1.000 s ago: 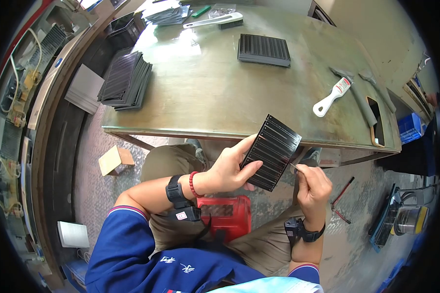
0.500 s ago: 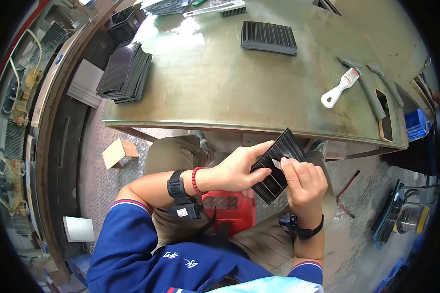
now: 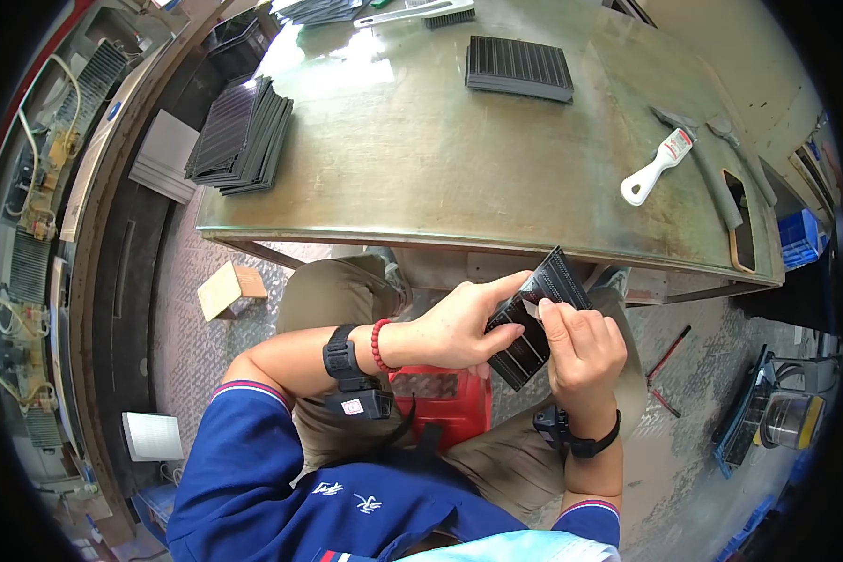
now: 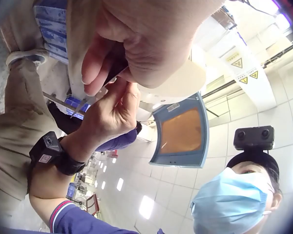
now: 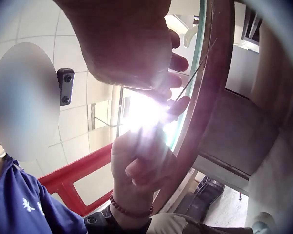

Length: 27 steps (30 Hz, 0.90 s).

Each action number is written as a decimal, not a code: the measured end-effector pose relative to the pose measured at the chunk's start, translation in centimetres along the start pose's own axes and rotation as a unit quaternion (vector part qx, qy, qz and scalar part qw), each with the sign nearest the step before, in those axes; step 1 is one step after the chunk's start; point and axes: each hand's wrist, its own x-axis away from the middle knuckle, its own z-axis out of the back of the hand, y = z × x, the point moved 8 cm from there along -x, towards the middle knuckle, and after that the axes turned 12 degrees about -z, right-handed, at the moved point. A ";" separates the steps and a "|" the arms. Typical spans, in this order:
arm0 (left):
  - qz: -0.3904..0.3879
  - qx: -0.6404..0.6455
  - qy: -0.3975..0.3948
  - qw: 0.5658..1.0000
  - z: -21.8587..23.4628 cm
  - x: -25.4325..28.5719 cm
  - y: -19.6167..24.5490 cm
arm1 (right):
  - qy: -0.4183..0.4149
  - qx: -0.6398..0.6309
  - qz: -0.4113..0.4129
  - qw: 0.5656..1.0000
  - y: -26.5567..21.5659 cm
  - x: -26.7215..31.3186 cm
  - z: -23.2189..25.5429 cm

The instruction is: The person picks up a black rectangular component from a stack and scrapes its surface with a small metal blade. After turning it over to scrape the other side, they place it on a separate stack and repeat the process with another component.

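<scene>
My left hand (image 3: 450,323) grips a thin black panel (image 3: 525,361) by its left edge, thumb on the face. Rows of small holes and long strips run across that panel, which is tilted over my lap in the head view. My right hand (image 3: 585,351) pinches a small, pale, pointed blade-like piece (image 3: 532,308) against the panel's face. In the left wrist view, the right hand (image 4: 110,114) is close beside the dark panel (image 4: 117,63). Bright glare hides the contact in the right wrist view.
Before me stands a metal-topped table (image 3: 393,169). On it lie a leaning stack of black panels (image 3: 239,136), a neater stack (image 3: 520,70), a white-handled tool (image 3: 656,169), a brush (image 3: 417,14) and a phone-like slab (image 3: 742,225). A red stool (image 3: 450,403) shows below me.
My right hand has moved left onto the panel, bringing the pale piece to its face. The panel has turned and tilted. Over the last half second little has changed.
</scene>
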 end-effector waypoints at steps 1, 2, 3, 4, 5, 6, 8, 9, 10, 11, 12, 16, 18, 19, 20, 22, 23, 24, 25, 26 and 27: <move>0.011 -0.004 -0.004 1.000 0.0 0.0 0.1 | -0.001 0.003 -0.001 1.000 0.0 0.1 -0.1; 0.022 -0.007 -0.009 1.000 -0.1 0.1 0.1 | -0.002 0.003 -0.001 1.000 0.0 0.1 0.0; 0.022 -0.007 -0.009 1.000 -0.1 0.1 0.0 | -0.005 0.003 -0.004 1.000 0.0 0.1 0.0; 0.012 -0.018 -0.010 1.000 0.0 0.1 0.0 | -0.008 0.003 -0.007 1.000 0.0 0.1 0.1; 0.002 -0.029 -0.011 1.000 0.0 0.1 0.0 | -0.008 0.003 -0.008 1.000 0.0 0.1 0.2; 0.002 -0.029 -0.011 1.000 0.0 0.1 -0.1 | -0.016 0.004 -0.015 1.000 0.0 0.1 0.3; -0.021 -0.032 -0.001 0.999 0.3 0.1 0.2 | -0.023 0.004 -0.022 0.999 0.2 0.1 0.2; -0.021 -0.032 -0.001 0.999 0.3 0.1 -0.4 | -0.026 0.003 -0.025 0.999 0.3 0.2 0.2; -0.062 -0.066 0.006 0.996 0.6 0.0 -0.8 | -0.029 0.002 -0.028 0.999 0.5 0.2 0.1; -0.102 -0.100 0.012 0.990 0.8 0.0 -0.8 | -0.029 0.002 -0.029 0.999 0.5 0.3 0.2; -0.102 -0.100 0.012 0.990 0.8 0.0 -0.8 | -0.037 0.000 -0.033 0.999 0.7 0.3 0.2; -0.056 -0.050 0.016 0.997 1.1 0.1 0.4 | -0.054 -0.003 -0.041 0.998 1.2 0.7 0.1; -0.017 -0.004 0.016 1.000 1.0 0.2 0.2 | -0.062 -0.001 -0.044 0.997 1.3 0.8 0.0; -0.029 -0.010 0.022 0.999 1.1 0.2 0.1 | -0.071 0.001 -0.047 0.996 1.3 0.8 0.0; -0.040 -0.017 0.029 0.999 1.2 0.2 0.1 | -0.071 0.001 -0.047 0.996 1.4 0.9 0.0; -0.033 -0.014 0.031 0.999 1.4 0.2 0.5 | -0.080 0.001 -0.050 0.995 1.6 1.0 -0.1; -0.026 -0.011 0.032 0.999 1.5 0.3 0.7 | -0.080 0.002 -0.050 0.996 1.7 1.1 -0.1; -0.027 -0.011 0.032 0.999 1.6 0.3 0.9 | -0.086 0.008 -0.053 0.995 1.8 1.2 -0.2; -0.033 -0.011 0.035 0.999 1.8 0.3 1.3 | -0.091 0.015 -0.056 0.994 1.9 1.3 -0.3; -0.039 -0.011 0.039 0.998 2.0 0.3 1.5 | -0.091 0.015 -0.056 0.994 1.9 1.3 -0.3; -0.032 -0.018 0.042 0.998 2.1 0.4 1.1 | -0.098 0.016 -0.061 0.993 2.0 1.4 -0.3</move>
